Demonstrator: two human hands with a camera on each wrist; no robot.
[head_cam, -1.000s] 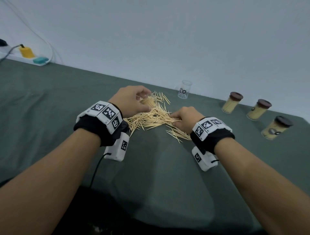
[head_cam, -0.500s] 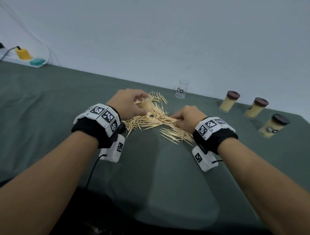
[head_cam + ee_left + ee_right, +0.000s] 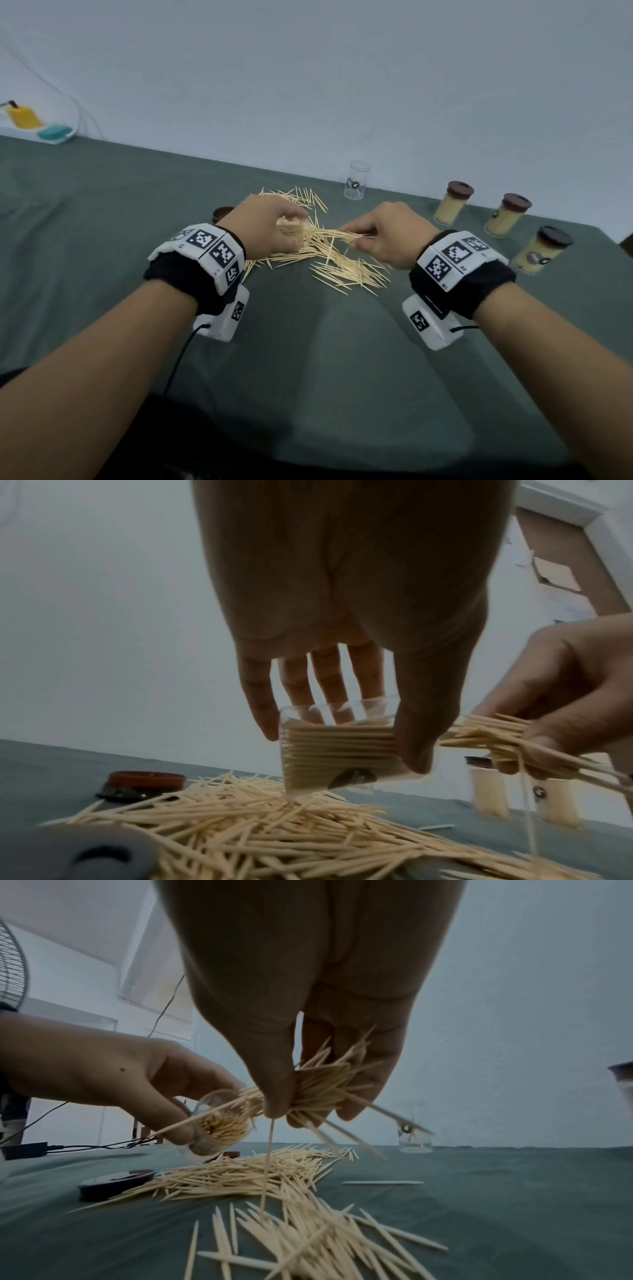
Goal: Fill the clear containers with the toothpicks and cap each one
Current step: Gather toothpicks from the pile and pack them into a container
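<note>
So the left hand (image 3: 265, 224) has the small clear plastic container (image 3: 337, 746) tipped on its side just above the pile of loose wooden toothpicks (image 3: 329, 260) on the green tabletop (image 3: 102, 212), fingers wrapped round it, mouth facing right. The right hand (image 3: 388, 236) pinches a messy bundle of toothpicks (image 3: 318, 1088) right at that mouth, tips pointing left along the container's long axis. Looks roughly lined up, a few strays splaying out.

On the surface (image 3: 102, 212), loose toothpicks (image 3: 346, 270) lie below the fingers (image 3: 352, 230); a lid (image 3: 222, 213) sits left of them, an empty container (image 3: 357, 181) behind, 3 capped containers (image 3: 452, 202) right.
</note>
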